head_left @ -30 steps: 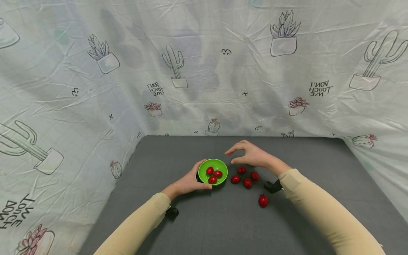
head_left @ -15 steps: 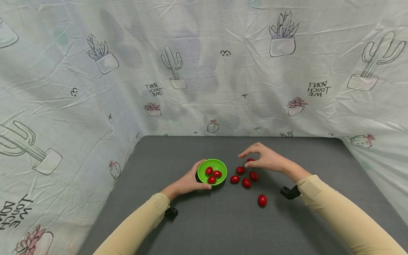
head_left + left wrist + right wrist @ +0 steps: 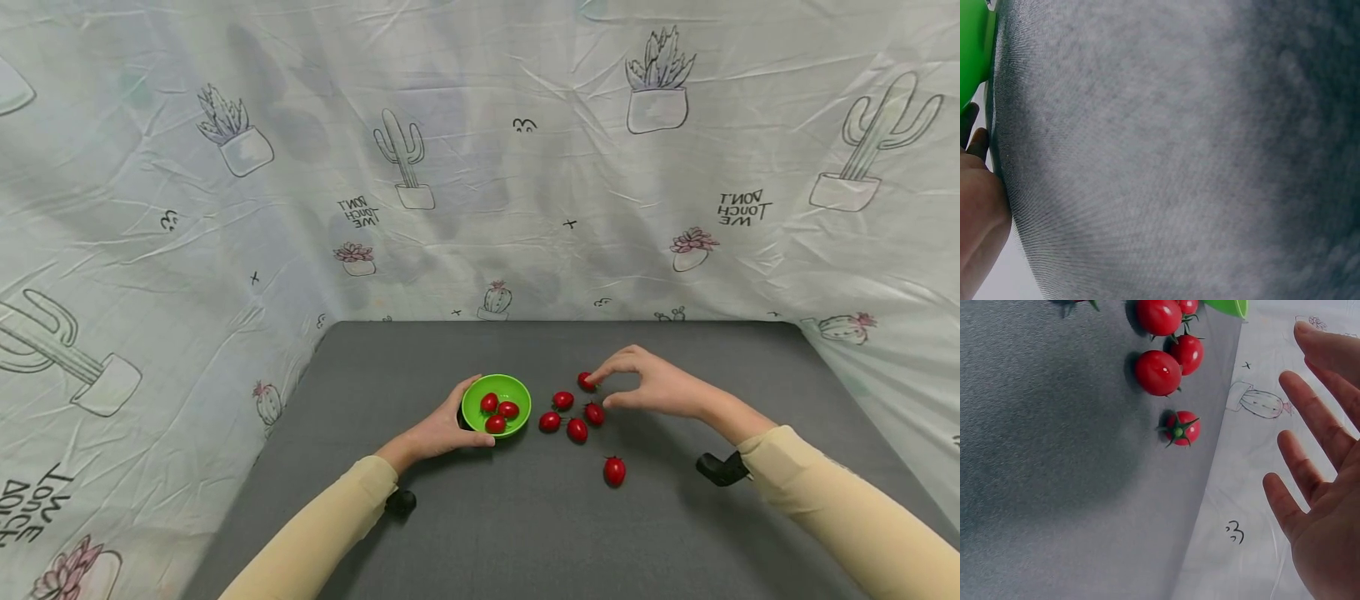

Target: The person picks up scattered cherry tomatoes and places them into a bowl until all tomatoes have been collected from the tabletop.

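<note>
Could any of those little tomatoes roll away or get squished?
Maybe. The right hand reaches over the farthest cherry tomato; a clumsy pinch could squash it or knock it into the cluster beside it. The round tomatoes lie loose on the flat grey table, so a bump might send them rolling. The left hand steadies the green bowl.

The printed cloth backdrop (image 3: 480, 167) carries the only legible lettering, all of it mirror-reversed and stacked in three short lines: "DON'T TOUCH ME". One instance sits left of centre (image 3: 357, 212), beside a drawn potted cactus; a second lies at right (image 3: 744, 208); a third, larger and tilted, appears at the lower left edge (image 3: 33, 504). No other text, brand or number is readable.
</note>
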Action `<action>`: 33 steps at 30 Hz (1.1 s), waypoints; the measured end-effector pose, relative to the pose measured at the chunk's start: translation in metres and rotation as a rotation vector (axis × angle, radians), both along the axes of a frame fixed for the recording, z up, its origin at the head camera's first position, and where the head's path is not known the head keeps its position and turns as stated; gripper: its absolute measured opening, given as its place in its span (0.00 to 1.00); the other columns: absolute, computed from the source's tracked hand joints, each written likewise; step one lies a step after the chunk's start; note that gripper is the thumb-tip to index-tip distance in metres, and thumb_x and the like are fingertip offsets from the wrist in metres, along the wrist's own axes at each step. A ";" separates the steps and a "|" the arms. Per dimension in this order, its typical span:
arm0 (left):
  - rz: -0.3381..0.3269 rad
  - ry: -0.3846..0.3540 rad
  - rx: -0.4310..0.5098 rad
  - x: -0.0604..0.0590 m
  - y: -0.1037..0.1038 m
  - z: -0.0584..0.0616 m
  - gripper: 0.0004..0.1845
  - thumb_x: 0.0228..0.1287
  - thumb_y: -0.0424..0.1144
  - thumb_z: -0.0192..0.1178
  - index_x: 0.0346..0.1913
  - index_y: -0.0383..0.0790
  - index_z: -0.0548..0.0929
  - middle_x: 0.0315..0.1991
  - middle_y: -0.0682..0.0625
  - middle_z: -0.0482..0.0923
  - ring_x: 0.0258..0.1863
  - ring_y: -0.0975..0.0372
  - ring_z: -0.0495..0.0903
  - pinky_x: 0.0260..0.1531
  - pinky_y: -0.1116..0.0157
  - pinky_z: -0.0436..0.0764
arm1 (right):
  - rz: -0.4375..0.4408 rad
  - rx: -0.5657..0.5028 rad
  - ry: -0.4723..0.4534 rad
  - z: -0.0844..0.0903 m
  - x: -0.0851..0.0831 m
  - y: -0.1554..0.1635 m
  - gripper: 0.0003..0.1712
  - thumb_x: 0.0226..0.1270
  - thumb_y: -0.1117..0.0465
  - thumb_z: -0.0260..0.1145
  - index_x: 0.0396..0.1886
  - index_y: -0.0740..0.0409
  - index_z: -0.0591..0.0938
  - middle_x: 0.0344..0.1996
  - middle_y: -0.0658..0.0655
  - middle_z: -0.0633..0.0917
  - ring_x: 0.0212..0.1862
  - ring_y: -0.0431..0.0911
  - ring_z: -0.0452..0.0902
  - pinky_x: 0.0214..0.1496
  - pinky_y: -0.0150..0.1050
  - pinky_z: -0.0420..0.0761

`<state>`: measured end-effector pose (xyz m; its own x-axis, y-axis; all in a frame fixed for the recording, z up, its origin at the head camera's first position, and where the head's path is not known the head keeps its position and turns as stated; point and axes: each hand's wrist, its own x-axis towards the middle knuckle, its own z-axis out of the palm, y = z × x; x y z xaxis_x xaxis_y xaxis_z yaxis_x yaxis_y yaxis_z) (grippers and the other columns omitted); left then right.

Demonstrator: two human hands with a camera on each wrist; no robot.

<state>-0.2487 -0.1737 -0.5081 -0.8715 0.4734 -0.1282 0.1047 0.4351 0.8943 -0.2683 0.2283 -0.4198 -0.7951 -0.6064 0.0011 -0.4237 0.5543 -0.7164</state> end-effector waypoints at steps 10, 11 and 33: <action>-0.003 -0.001 0.017 0.000 -0.001 0.000 0.59 0.58 0.52 0.77 0.83 0.54 0.46 0.79 0.50 0.54 0.76 0.56 0.56 0.72 0.47 0.58 | -0.014 0.005 -0.001 0.000 0.012 0.009 0.20 0.65 0.47 0.76 0.56 0.36 0.86 0.58 0.47 0.79 0.65 0.49 0.65 0.61 0.63 0.71; -0.005 -0.001 0.017 0.000 -0.001 -0.001 0.59 0.58 0.52 0.77 0.83 0.54 0.46 0.79 0.50 0.54 0.76 0.56 0.56 0.72 0.47 0.58 | -0.009 0.002 0.000 -0.001 0.014 0.009 0.20 0.65 0.48 0.76 0.56 0.36 0.86 0.58 0.47 0.79 0.65 0.50 0.65 0.61 0.63 0.71; 0.013 -0.019 -0.003 0.000 0.000 0.001 0.59 0.57 0.52 0.77 0.83 0.56 0.46 0.79 0.49 0.53 0.77 0.55 0.55 0.72 0.45 0.58 | 0.050 -0.001 -0.049 -0.023 0.037 0.016 0.23 0.65 0.47 0.76 0.57 0.47 0.87 0.60 0.48 0.77 0.65 0.52 0.66 0.60 0.63 0.72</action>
<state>-0.2485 -0.1732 -0.5068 -0.8748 0.4619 -0.1459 0.0825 0.4387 0.8948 -0.2316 0.2443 -0.4426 -0.7629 -0.6455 -0.0366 -0.4155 0.5328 -0.7372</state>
